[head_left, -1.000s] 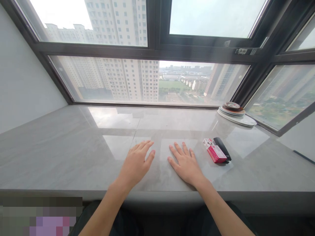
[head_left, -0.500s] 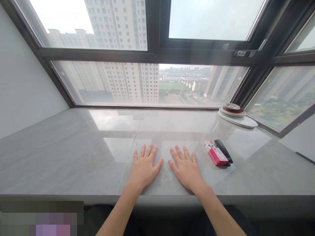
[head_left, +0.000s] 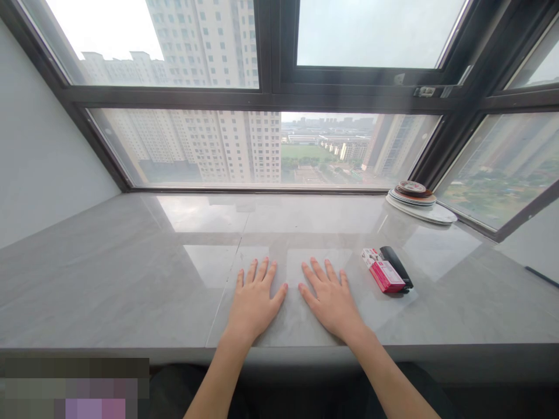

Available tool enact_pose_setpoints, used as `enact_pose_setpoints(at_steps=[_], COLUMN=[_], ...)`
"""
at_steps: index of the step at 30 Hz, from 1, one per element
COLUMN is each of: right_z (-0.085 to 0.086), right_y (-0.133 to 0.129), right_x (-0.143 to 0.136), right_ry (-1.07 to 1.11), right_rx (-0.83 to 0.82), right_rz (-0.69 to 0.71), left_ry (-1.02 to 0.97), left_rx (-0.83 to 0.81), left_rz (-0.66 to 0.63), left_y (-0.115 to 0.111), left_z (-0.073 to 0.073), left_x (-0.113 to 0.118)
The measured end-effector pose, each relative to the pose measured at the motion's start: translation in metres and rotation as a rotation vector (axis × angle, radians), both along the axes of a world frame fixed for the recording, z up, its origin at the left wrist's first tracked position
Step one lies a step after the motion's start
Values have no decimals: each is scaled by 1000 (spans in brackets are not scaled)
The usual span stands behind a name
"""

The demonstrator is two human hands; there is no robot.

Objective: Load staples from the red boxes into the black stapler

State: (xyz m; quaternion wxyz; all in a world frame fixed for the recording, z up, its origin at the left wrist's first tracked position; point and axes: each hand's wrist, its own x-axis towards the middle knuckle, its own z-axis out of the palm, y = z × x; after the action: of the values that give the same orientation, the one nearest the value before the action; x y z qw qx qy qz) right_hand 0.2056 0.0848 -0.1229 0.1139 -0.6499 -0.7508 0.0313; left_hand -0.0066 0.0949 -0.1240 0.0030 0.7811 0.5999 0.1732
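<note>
My left hand [head_left: 255, 302] lies palm down on the grey marbled windowsill [head_left: 109, 279], its fingers spread and holding nothing. Beside it, a small gap away, my right hand [head_left: 329, 299] rests flat in the same way, fingers apart. To the right of my right hand is a small pink and white box [head_left: 384, 272], with a black stapler-like object [head_left: 396, 267] lying against its right side. Neither hand touches them.
A stack of plates or round coasters [head_left: 414, 201] sits in the back right corner of the sill. Dark window frames [head_left: 271, 99] rise behind it, with tall buildings outside. A thin dark object [head_left: 541, 277] lies at the far right edge.
The view has tilted very slightly. My left hand may have shifted a touch to the left; both hands stay flat, and the box and black object stay put.
</note>
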Motion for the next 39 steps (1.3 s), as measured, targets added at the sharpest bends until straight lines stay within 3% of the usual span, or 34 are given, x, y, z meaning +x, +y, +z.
enact_pose_setpoints(at_steps=[17, 39], right_z=[-7, 3], right_y=[1, -3], right_x=[2, -1], right_ry=[-11, 97], right_rx=[27, -12], right_rz=[8, 3], left_ry=[11, -31], left_rx=[-37, -34], left_rz=[1, -8], left_y=[2, 3], left_z=[1, 2], left_x=[0, -1])
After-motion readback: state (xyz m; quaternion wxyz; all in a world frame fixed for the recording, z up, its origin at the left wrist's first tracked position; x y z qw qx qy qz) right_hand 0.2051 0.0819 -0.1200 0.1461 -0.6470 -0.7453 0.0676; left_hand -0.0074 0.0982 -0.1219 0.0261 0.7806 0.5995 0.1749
